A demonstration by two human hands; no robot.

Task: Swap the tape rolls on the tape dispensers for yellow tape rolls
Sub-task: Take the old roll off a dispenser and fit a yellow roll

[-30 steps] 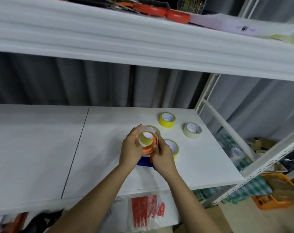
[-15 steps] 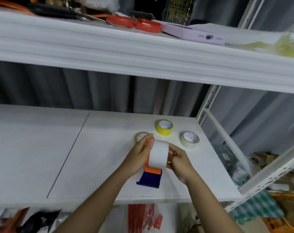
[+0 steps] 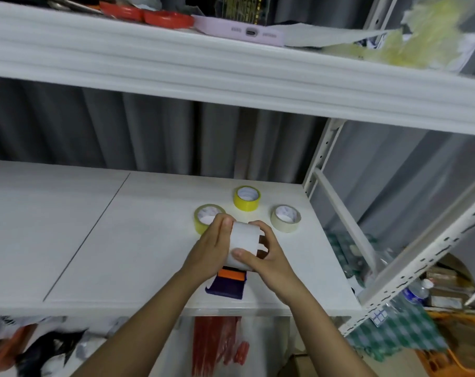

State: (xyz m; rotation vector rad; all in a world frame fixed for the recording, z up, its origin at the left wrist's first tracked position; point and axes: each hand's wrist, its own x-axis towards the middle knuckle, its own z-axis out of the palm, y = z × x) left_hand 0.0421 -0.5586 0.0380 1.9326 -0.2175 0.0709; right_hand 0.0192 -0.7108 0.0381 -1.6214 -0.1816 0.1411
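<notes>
Item: white tape roll (image 3: 243,247), broad band, pale outer face toward the camera, seated on an orange-and-purple plastic tape dispenser (image 3: 228,284) whose base rests on the white laminate shelf (image 3: 95,240). Location: front right of the shelf, near its front edge. Hold: left hand (image 3: 213,248) at the roll's 9 o'clock, fingers curled around its side with the fingertips at the upper rim; right hand (image 3: 269,261) at 3 o'clock, thumb laid across the lower face, the other fingers wrapped behind the far side. Both hands grip the roll; neither is spread wide. Step, as judged: removal of the old roll from its dispenser, the roll apparently being worked off the hub, though the hub itself is hidden. Next move calls for: a clean pull off the spindle with the dispenser held from tipping, then a reach for a yellow replacement. Surrounding stock: olive-yellow tape roll (image 3: 205,220) lying flat at 11 o'clock from the held roll, just beyond the left fingertips; bright yellow tape roll (image 3: 246,198) flat at 12 o'clock, farther back; cream masking tape roll (image 3: 285,218) flat at 2 o'clock. Overhead: upper white shelf (image 3: 231,77) bearing a lilac phone case (image 3: 239,31) and red-handled tools (image 3: 146,13).
</notes>
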